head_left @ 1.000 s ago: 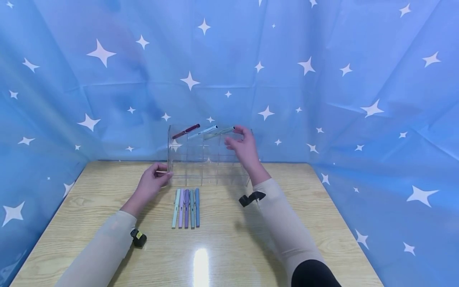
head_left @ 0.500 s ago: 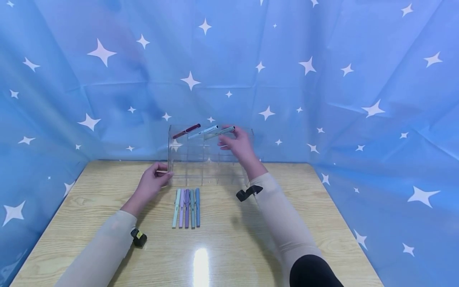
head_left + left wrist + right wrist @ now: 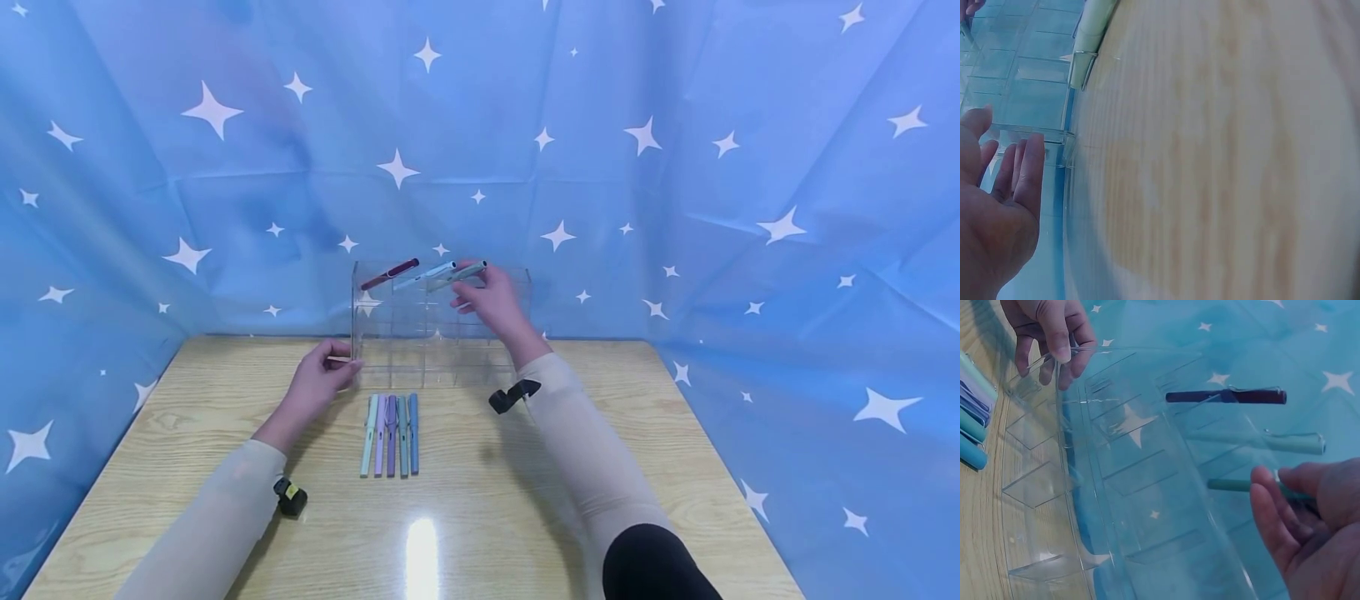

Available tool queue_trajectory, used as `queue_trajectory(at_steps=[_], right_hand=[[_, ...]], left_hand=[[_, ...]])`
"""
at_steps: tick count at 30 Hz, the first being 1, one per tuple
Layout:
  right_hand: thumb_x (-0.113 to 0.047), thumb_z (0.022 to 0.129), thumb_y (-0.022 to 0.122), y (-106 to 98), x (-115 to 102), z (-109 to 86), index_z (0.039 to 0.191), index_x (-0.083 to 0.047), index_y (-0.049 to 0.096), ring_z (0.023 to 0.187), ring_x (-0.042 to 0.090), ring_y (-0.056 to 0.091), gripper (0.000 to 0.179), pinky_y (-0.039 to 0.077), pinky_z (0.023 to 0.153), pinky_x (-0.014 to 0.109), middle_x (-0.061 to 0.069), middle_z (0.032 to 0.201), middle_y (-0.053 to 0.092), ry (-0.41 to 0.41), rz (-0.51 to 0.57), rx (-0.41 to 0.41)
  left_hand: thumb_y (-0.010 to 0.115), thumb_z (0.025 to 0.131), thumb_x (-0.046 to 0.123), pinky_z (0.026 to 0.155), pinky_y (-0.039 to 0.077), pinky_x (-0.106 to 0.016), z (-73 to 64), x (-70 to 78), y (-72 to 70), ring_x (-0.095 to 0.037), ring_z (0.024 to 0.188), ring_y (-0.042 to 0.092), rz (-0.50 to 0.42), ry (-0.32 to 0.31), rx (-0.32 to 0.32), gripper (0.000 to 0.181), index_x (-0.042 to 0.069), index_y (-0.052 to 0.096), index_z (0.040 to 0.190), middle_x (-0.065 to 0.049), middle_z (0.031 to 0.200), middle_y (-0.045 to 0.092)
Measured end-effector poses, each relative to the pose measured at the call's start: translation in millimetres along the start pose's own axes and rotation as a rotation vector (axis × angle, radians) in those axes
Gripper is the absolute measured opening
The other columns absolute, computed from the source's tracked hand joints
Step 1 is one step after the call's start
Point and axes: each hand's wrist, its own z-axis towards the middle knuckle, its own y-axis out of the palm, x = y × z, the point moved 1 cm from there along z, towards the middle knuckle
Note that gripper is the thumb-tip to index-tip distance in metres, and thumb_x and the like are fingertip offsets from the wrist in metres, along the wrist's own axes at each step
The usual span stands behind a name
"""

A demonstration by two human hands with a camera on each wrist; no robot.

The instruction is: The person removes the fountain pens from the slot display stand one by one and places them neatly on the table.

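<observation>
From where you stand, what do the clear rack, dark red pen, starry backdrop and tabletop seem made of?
Clear rack: glossy plastic, probably acrylic; see-through, with light-catching edges.
Dark red pen: plastic or painted metal; its smooth, even surface fits either.
Starry backdrop: thin cloth or plastic sheeting, creased.
Tabletop: glossy wood or laminate; grain and a bright reflection show.
</observation>
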Motion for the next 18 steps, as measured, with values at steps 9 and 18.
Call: queue_trajectory(at_steps=[9,18], right_hand=[[-0.012,0.108,0.075,4.7,-0.9,3.8,0.142,-0.009,0.069,0.081,0.024,0.079,0.035,0.068,0.067,0.035,0.011,0.137,0.073,-0.027,-0.007,-0.003],[-0.015,0.108,0.075,7.2,0.1,3.9,0.135,-0.012,0.073,0.077,0.021,0.076,0.027,0.064,0.059,0.032,0.008,0.138,0.072,0.003,0.031,0.057]], left_hand=[[0.074,0.11,0.022,0.092,0.068,-0.036,-0.3,0.0,-0.5,-0.024,0.107,0.067,0.016,0.004,0.001,0.04,-0.003,0.059,0.137,-0.021,0.13,0.062],[0.075,0.11,0.024,0.089,0.067,-0.033,1.1,-1.8,-0.7,-0.024,0.107,0.067,0.017,-0.001,0.002,0.041,-0.002,0.058,0.136,-0.02,0.128,0.063]])
